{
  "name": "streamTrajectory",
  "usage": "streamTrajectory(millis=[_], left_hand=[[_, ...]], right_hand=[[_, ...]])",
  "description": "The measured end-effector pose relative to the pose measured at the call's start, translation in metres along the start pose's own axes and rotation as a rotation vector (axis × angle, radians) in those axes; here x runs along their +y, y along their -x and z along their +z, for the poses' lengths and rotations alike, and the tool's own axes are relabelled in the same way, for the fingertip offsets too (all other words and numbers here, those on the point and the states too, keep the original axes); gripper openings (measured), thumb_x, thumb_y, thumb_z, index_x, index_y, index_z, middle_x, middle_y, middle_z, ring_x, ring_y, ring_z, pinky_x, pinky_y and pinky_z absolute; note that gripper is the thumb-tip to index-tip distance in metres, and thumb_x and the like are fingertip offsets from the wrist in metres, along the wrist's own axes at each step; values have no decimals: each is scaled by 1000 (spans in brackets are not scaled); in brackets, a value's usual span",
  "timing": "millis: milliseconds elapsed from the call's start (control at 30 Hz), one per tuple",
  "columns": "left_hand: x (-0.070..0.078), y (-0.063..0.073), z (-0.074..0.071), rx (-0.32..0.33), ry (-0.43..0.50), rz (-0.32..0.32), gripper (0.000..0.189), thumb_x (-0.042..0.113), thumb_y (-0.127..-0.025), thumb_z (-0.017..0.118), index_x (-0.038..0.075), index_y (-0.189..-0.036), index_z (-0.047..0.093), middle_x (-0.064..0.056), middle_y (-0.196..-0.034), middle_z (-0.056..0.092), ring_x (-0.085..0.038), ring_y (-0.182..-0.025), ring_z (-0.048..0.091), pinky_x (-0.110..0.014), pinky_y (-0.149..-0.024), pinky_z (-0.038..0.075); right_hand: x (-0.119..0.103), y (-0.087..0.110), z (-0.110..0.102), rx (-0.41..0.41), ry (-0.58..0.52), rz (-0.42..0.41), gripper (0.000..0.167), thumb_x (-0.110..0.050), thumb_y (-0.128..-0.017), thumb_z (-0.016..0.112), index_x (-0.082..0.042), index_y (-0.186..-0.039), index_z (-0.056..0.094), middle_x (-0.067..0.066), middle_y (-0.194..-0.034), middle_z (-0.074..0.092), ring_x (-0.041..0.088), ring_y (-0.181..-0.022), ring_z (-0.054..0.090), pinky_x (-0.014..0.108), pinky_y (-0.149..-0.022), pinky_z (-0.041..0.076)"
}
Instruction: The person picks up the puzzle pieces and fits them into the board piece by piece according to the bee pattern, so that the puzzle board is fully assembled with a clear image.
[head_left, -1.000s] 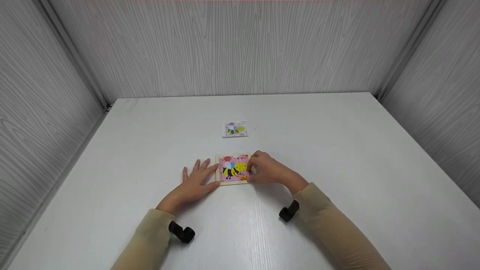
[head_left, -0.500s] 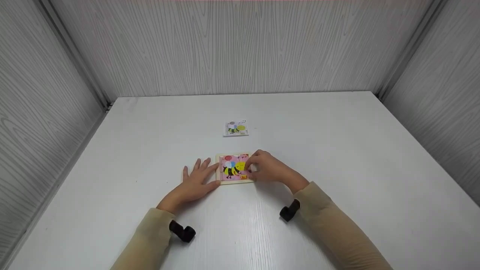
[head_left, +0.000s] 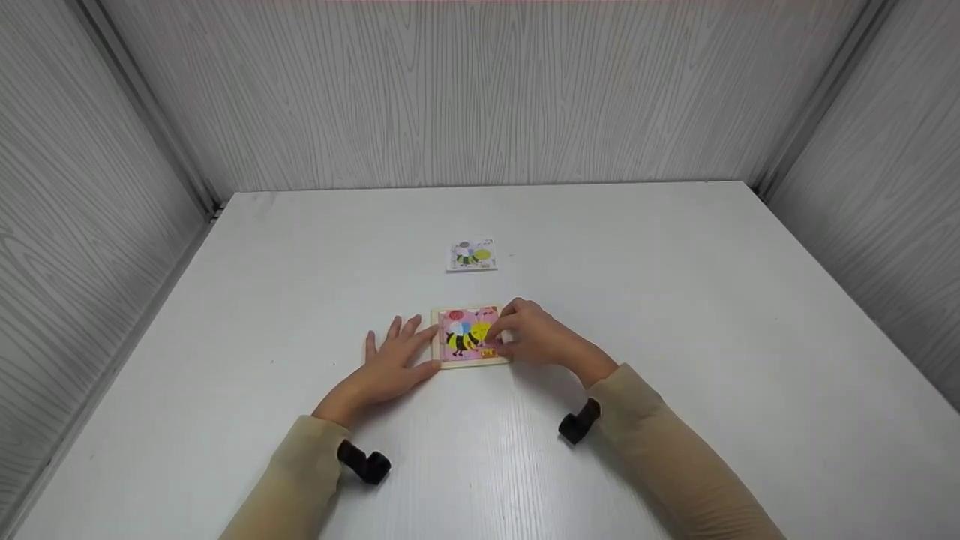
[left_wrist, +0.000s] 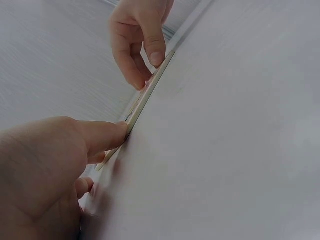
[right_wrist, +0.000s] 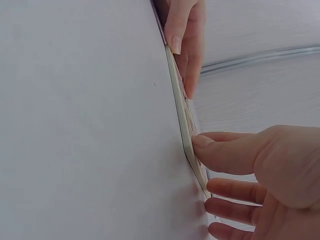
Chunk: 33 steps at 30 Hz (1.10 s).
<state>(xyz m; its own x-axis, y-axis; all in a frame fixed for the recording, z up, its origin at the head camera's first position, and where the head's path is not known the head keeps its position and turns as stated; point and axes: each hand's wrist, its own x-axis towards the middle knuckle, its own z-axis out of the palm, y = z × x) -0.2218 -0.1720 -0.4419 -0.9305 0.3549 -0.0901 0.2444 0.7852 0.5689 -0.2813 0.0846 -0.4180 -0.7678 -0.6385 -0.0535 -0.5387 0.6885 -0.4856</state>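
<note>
A square bee jigsaw puzzle (head_left: 463,343) with a pale wooden frame lies flat on the white table, its picture pink, yellow and black. My left hand (head_left: 390,373) rests at its left side, fingers spread, with thumb and index fingertip touching the frame. Over the right part of the puzzle is my right hand (head_left: 536,334), its thumb and bent fingers touching the picture and right edge. No loose piece shows between those fingers. In the left wrist view, the right thumb and index fingertip stand apart on the puzzle; its right border is partly hidden by the hand.
Behind the puzzle lies a small white square (head_left: 472,256) with a paler version of the bee picture. The white table (head_left: 675,300) is enclosed by grey wood-grain panels (head_left: 480,90) at the back and both sides.
The right fingers have shifted slightly left over the puzzle's right part, uncovering more of its lower right corner. The left hand has stayed in place.
</note>
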Motion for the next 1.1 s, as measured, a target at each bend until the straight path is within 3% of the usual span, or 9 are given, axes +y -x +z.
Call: streamTrajectory(millis=[367, 667, 933, 1100], left_hand=[[1, 1, 0, 3, 3, -1, 62, 43, -93, 49, 18, -147, 30, -14, -154, 10, -35, -140, -7, -59, -102, -16], [-2, 3, 2, 12, -10, 3, 63, 44, -93, 49, 17, -147, 30, -14, -154, 11, -35, -140, -6, -59, -102, -15], [-1, 5, 1, 8, 12, -7, 63, 45, -93, 49, 18, -147, 30, -12, -154, 10, -33, -140, -6, -58, -102, -16], [-1, 3, 2, -38, 32, -6, 63, 45, -93, 48, 18, -147, 29, -11, -155, 8, -32, -140, -8, -58, -102, -16]], right_hand=[[-2, 0, 0, -17, 51, -40, 18, -23, -87, 66, -25, -104, 73, 4, -110, 52, 19, -100, 44, 32, -86, 40], [-2, 0, 0, -20, 37, -93, 17, -16, -84, 70, -19, -100, 75, 8, -112, 53, 23, -104, 44, 35, -89, 40], [-3, 0, 2, -36, 21, -35, 18, -17, -84, 70, -21, -101, 75, 7, -116, 51, 23, -108, 42, 34, -93, 39], [-1, 3, -2, -76, -40, 60, 23, -22, -83, 71, -23, -107, 72, 4, -119, 50, 21, -109, 43, 34, -94, 40]])
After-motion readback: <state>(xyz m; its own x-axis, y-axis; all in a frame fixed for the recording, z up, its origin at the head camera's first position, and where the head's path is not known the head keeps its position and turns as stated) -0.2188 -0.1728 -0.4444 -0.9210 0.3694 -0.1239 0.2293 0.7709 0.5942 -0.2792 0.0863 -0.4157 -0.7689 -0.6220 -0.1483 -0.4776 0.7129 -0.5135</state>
